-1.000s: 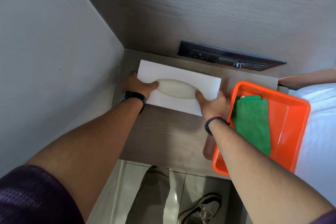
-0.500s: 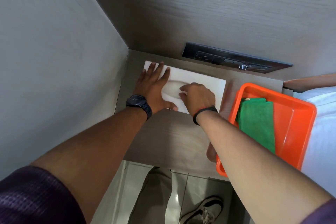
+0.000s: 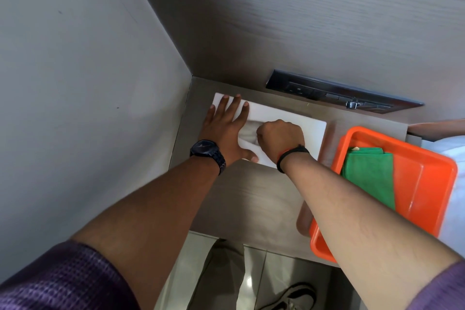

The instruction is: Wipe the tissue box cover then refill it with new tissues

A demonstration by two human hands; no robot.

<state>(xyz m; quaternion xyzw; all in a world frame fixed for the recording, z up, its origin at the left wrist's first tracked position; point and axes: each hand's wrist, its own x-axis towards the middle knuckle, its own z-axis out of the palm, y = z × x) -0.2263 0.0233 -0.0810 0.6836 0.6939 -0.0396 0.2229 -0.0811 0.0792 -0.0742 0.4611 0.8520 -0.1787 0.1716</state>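
So the white tissue box cover (image 3: 312,131) is sitting flat on the wood shelf (image 3: 251,196), a bit above centre of the frame, tucked toward the corner where the grey wall (image 3: 88,83) meets the wood panel.

My left hand (image 3: 224,131) is laid flat on the left end of the cover, fingers spread and pressing down, thumb stretched along the near edge. My right hand (image 3: 279,136) is curled into a loose fist right over the oval slot in the middle, knuckles up. It looks like the fingertips are pinching the tissue (image 3: 247,134) poking out there, but they're tucked under the hand, so I can't tell exactly what they've got.

My read: this is the pull-the-first-tissue-through bit, so the refill is basically in and we're near the end.

Tips for doing it clean:
- keep that left palm weighted so the cover doesn't lift or skate toward the wall
- grab only the top sheet, near its fold
- pull straight up through the slot, slowly, not sideways, or it'll tear on the slot edge
- stop once a tuft stands up

The green cloth (image 3: 370,176) is folded in the orange tray (image 3: 427,184) at the right of the frame, well clear of both hands.
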